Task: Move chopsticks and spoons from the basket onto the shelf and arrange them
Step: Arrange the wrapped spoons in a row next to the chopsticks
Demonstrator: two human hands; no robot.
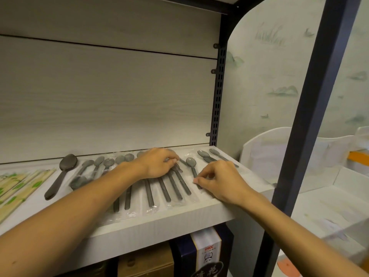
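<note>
Several grey spoons in clear wrappers [169,188] lie side by side on the pale wooden shelf [159,218], bowls toward the back wall. My left hand [157,162] rests on the upper part of the middle spoons, fingers curled onto one. My right hand [217,180] pinches the wrapper of the spoon [191,162] just right of them. A stack of larger dark unwrapped spoons [61,174] lies further left. Paper-wrapped chopsticks [22,184] with green print lie at the far left. Two more wrapped spoons [211,155] sit at the shelf's right end. No basket is visible.
A black slotted upright [218,92] and a dark frame post [303,124] bound the shelf on the right. Cardboard and printed boxes [205,254] stand on the level below. White display bins [279,154] lie to the right beyond the post.
</note>
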